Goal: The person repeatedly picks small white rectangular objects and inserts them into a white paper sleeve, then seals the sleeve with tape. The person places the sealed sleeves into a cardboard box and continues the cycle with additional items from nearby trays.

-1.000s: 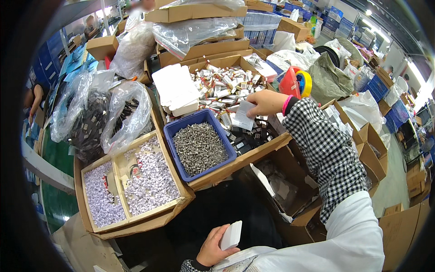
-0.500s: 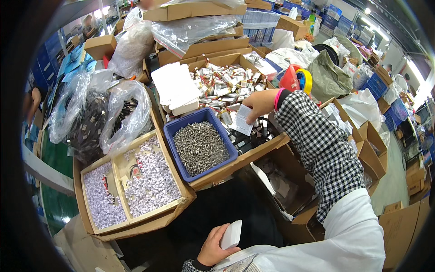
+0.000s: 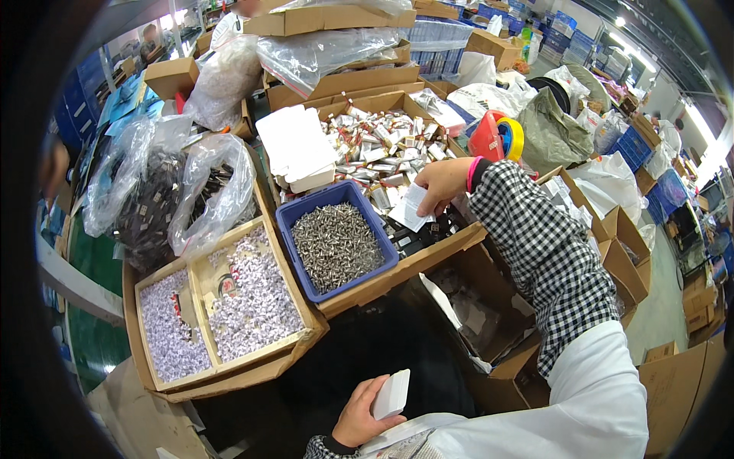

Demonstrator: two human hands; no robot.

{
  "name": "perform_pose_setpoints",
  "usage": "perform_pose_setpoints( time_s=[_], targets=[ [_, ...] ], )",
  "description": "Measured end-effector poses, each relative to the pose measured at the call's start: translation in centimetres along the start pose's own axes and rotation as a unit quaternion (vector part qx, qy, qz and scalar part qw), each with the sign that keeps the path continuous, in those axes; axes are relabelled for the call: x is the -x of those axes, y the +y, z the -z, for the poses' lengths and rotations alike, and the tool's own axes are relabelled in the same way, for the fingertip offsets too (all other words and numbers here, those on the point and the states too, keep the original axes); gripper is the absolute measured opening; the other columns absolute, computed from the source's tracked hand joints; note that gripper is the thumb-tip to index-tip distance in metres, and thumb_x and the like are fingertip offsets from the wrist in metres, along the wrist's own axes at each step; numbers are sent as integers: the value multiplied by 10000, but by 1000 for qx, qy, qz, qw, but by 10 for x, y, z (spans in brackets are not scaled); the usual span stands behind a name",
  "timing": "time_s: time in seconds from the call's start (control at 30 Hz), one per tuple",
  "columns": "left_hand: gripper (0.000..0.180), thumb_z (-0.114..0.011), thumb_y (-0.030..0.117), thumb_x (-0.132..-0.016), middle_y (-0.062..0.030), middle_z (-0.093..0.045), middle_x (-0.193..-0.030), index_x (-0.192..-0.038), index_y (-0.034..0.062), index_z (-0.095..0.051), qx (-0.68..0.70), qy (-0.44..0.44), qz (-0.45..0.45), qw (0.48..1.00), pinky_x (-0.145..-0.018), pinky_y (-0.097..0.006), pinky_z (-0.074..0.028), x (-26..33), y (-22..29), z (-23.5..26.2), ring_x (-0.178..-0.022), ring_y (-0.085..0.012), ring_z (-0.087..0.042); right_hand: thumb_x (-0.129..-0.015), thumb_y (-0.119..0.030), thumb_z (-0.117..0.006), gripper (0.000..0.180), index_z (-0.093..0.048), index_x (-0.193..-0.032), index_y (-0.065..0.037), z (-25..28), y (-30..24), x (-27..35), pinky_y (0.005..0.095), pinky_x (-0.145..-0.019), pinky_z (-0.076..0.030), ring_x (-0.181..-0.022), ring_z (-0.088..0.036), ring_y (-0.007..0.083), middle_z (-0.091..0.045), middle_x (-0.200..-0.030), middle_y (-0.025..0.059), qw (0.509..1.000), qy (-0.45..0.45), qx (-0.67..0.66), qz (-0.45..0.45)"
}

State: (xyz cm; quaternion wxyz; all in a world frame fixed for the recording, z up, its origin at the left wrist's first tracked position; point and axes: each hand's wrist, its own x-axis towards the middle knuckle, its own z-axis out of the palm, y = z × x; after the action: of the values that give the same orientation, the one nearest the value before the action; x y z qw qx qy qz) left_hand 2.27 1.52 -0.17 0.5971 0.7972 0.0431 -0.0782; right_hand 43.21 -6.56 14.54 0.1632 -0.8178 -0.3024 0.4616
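Note:
My right hand (image 3: 446,186) pinches a white printed paper card (image 3: 411,207) at its edge. The card is over a cardboard box whose near part holds black pieces (image 3: 414,243); small silvery parts with red ends (image 3: 378,139) fill its far part. Low in front of me, my left hand (image 3: 362,415) is closed around a small stack of white cards (image 3: 391,395). Left of the right hand stands a blue plastic bin (image 3: 287,226) with many small metal screw-like pieces (image 3: 338,246).
At the left, a divided wooden tray (image 3: 200,315) carries tiny white parts. Behind it are clear bags of black pieces (image 3: 149,200). White sheets (image 3: 297,145) are stacked beside the silvery parts. A red tape dispenser (image 3: 486,138) with yellow tape stands at the right; an open carton (image 3: 489,294) sits below.
My right hand has shifted slightly to the right with the card, which now lies a little more tilted. My left hand holds its stack in nearly the same place.

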Motion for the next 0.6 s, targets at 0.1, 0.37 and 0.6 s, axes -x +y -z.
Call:
perform_pose_setpoints(
  time_s=[0.1, 0.37, 0.6],
  targets=[
    [819, -810, 343, -699, -144, -470, -1229, -1356, 70, -406, 23, 5, -2, 1000, -951, -354, -439, 2, 1, 0, -1116, -265, -519, -764, -140, -752, 484, -534, -1131, 88, -4, -2, -10, 276, -718, -574, -850, -671, 215, -649, -1025, 186, 999, -3, 40, -25],
    [823, -772, 428, -732, -140, -463, -1251, -1364, 63, -392, 99, 28, -5, 995, -971, -359, -419, 8, 1, 0, -1151, -261, -495, -748, -236, -775, 513, -546, -1099, 61, -10, 1, -13, 286, -634, -536, -756, -656, 202, -647, -908, 147, 992, 38, 115, 40],
    [834, -763, 424, -746, -123, -462, -1233, -1382, 57, -368, 156, 28, -19, 987, -949, -340, -418, 14, -3, -2, -1114, -234, -497, -715, -223, -779, 478, -588, -1095, -4, -9, 4, 6, 312, -726, -527, -836, -661, 203, -675, -958, 123, 950, 244, 157, 111]
  ],
)
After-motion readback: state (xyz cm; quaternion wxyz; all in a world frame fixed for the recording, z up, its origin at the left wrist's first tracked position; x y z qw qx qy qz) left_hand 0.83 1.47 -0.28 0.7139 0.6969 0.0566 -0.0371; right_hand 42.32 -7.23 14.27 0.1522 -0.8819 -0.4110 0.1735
